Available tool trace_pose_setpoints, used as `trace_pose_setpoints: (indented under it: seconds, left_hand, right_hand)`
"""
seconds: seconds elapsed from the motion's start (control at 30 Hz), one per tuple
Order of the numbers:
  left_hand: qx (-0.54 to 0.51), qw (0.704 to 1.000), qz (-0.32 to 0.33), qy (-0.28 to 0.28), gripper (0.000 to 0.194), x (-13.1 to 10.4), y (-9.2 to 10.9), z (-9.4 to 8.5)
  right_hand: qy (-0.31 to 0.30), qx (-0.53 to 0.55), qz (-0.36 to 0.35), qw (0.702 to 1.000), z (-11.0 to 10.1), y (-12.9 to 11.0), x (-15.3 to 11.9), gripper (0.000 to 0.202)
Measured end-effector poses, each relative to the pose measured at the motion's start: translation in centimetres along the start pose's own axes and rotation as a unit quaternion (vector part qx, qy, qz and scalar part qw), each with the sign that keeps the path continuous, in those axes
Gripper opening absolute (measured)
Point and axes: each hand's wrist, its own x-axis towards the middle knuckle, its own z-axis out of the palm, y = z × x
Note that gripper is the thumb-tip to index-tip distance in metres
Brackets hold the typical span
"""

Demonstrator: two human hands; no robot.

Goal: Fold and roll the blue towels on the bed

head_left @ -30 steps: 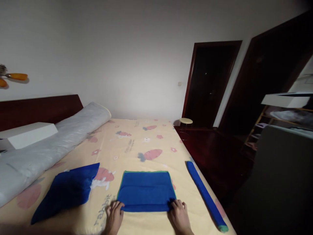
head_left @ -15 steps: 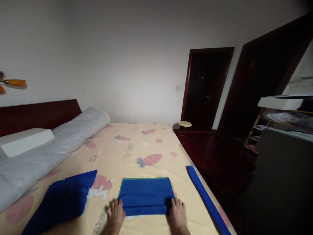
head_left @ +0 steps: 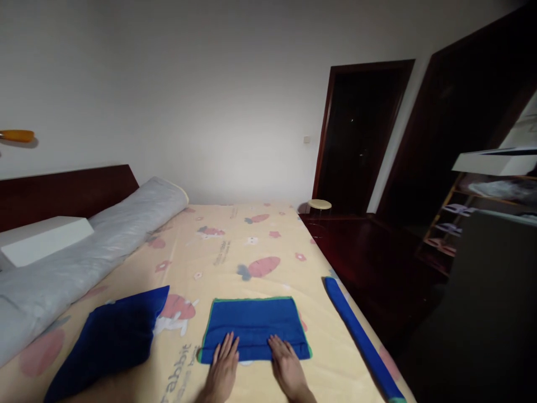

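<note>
A blue cloth (head_left: 254, 316) with green edging lies spread on the bed in front of me, its near edge folded over into a narrow band. My left hand (head_left: 225, 361) rests on the left part of that band, fingers stretched out. On the right part lies my right hand (head_left: 287, 361), its fingers also extended and flat. Neither hand grips the fabric. To the left is a crumpled dark blue cloth (head_left: 111, 336). A long, narrow blue roll of cloth (head_left: 361, 336) lies along the bed's right edge.
The bed (head_left: 226, 224) has a cream sheet with carrot and rabbit prints. A rolled grey mattress or pad (head_left: 113, 238) and a white box (head_left: 46, 238) are at the left by the headboard (head_left: 67, 193). Beyond the right edge stand a round stool (head_left: 319, 204) and a shelf rack (head_left: 448, 224).
My hands have let go of the cloth's two side edges and moved inward onto its near folded band. The view has shifted slightly.
</note>
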Motion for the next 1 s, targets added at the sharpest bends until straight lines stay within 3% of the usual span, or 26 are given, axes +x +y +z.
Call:
trace_pose_setpoints:
  seconds: [0.1,0.2,0.27,0.4,0.5,0.57,0.7,0.8,0.9,1.0]
  left_hand:
    - [0.038,0.998,-0.048,0.009,0.048,-0.9,-3.8,-1.1]
    - [0.055,0.994,-0.091,0.031,0.049,-0.9,-4.2,-1.8]
    - [0.031,0.994,-0.095,0.044,0.053,-0.1,-2.2,-1.8]
    - [-0.077,0.996,-0.037,0.02,0.053,2.3,3.8,-1.1]
    - [-0.109,0.994,-0.009,0.01,0.05,3.4,5.7,-0.8]
    - [-0.098,0.995,-0.016,0.003,0.046,3.5,4.6,-1.1]
    - [0.0,0.995,-0.098,-0.022,0.048,2.3,-0.6,-2.0]
    - [0.072,0.986,-0.148,0.016,0.048,1.7,-2.8,-2.1]
    - [0.037,0.995,-0.08,0.053,0.047,2.3,-1.4,-1.4]
    - [-0.046,0.998,0.028,0.037,0.047,3.7,2.4,-0.4]
  right_hand:
    - [0.051,-0.036,0.033,0.998,-1.1,3.5,-1.5,0.043]
    - [0.076,-0.048,0.05,0.995,-1.5,3.7,-1.6,0.041]
    - [0.064,-0.029,0.046,0.996,-1.3,1.7,-0.7,0.04]
    - [-0.022,0.046,0.0,0.999,-0.4,-4.2,2.2,0.041]
    - [-0.065,0.065,0.003,0.996,0.2,-5.9,3.5,0.043]
    - [-0.059,0.048,0.036,0.996,0.4,-4.5,3.5,0.043]
    - [0.024,-0.026,0.162,0.986,-0.1,1.7,1.8,0.048]
    - [0.056,-0.046,0.193,0.979,-0.8,4.3,1.2,0.051]
    - [0.034,-0.023,0.163,0.986,-1.1,2.3,2.2,0.05]
    - [-0.041,0.048,0.048,0.997,-0.6,-2.5,4.3,0.046]
